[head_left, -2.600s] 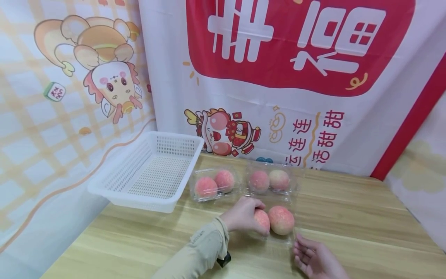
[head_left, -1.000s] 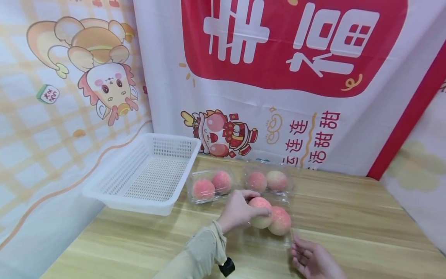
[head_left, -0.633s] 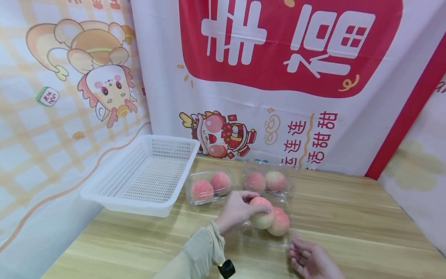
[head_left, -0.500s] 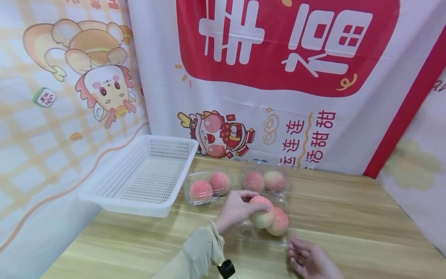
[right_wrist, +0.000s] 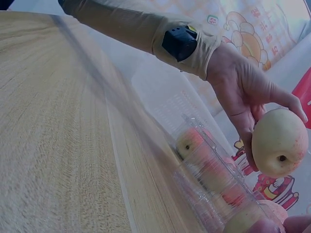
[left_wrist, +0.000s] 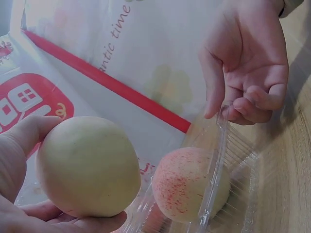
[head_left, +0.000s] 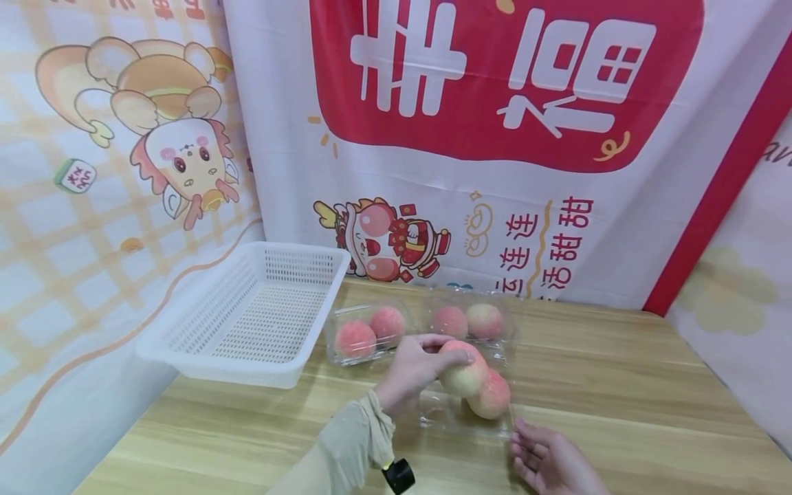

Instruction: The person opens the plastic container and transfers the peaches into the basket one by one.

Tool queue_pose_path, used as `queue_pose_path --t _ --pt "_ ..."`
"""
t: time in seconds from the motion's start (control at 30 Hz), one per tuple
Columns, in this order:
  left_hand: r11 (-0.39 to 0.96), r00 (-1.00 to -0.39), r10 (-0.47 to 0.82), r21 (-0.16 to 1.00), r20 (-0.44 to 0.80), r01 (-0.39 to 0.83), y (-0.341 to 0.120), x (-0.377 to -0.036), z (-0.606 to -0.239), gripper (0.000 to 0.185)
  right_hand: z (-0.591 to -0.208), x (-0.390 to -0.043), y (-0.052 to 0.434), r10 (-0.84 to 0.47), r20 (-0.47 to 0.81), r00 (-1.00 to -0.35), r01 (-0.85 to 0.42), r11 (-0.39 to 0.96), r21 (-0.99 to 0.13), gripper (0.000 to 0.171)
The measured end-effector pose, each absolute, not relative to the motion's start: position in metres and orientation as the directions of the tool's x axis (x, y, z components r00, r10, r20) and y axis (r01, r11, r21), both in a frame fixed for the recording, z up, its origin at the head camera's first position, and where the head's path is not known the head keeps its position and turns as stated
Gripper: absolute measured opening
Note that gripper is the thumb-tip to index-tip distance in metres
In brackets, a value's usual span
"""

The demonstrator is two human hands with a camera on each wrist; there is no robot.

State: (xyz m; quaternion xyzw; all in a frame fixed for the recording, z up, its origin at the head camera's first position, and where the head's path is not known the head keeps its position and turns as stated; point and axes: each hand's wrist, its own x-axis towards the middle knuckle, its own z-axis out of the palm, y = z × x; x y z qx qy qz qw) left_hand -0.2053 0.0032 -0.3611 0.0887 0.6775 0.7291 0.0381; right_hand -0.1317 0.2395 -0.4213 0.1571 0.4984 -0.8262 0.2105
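My left hand [head_left: 411, 368] grips a pale pink peach [head_left: 463, 375] and holds it lifted just above an open clear clamshell box [head_left: 445, 414]. In the left wrist view the peach [left_wrist: 87, 167] sits between thumb and fingers. A second, redder peach [head_left: 493, 397] lies in the box, also seen in the left wrist view [left_wrist: 187, 184]. My right hand [head_left: 544, 460] is at the box's near edge, and its loosely curled fingers [left_wrist: 252, 99] hold the rim of the opened lid [left_wrist: 221, 141]. The right wrist view shows the lifted peach [right_wrist: 279, 141] from below.
A white perforated basket [head_left: 241, 371] stands at the left with nothing in it. Two closed clear boxes [head_left: 365, 330] [head_left: 473, 320], each with two peaches, sit behind the open one. Printed banners hang close behind the wooden table [head_left: 619, 392].
My left hand has raised the peach out of the open box and a little up and to the left. The right hand has stayed at the lid.
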Motion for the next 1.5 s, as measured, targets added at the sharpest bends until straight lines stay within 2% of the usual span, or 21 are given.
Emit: queue_pose_path --t 0.3,0.77,0.93,1.1,1.27,1.5 --pt "-0.159 -0.983 0.177 0.987 0.056 0.027 -0.004 -0.204 -0.350 0.033 -0.422 -0.132 0.239 -0.183 -0.469 -0.864 0.500 -0.416 -0.759 0.011" --pt "-0.230 -0.988 0.155 0.973 0.006 -0.030 -0.023 -0.218 -0.305 0.038 -0.422 -0.134 0.240 -0.176 -0.466 -0.867 0.494 -0.414 -0.764 0.013" --pt "-0.286 -0.991 0.131 0.957 -0.008 -0.046 -0.036 -0.233 -0.278 0.040 -0.423 -0.134 0.241 -0.180 -0.449 -0.875 0.482 -0.400 -0.779 0.010" --pt "-0.269 -0.995 0.096 0.963 -0.005 -0.031 -0.058 -0.255 -0.253 0.042 -0.424 -0.133 0.241 -0.190 -0.444 -0.875 0.482 -0.403 -0.778 0.008" --pt "-0.212 -0.999 -0.003 0.977 -0.042 -0.040 -0.091 -0.280 -0.236 0.051 -0.425 -0.132 0.241 -0.210 -0.434 -0.876 0.482 -0.399 -0.780 0.009" --pt "-0.251 -0.984 -0.130 0.964 -0.123 -0.087 -0.143 -0.315 -0.230 0.064 -0.425 -0.131 0.239 -0.213 -0.425 -0.880 0.475 -0.380 -0.794 0.009"
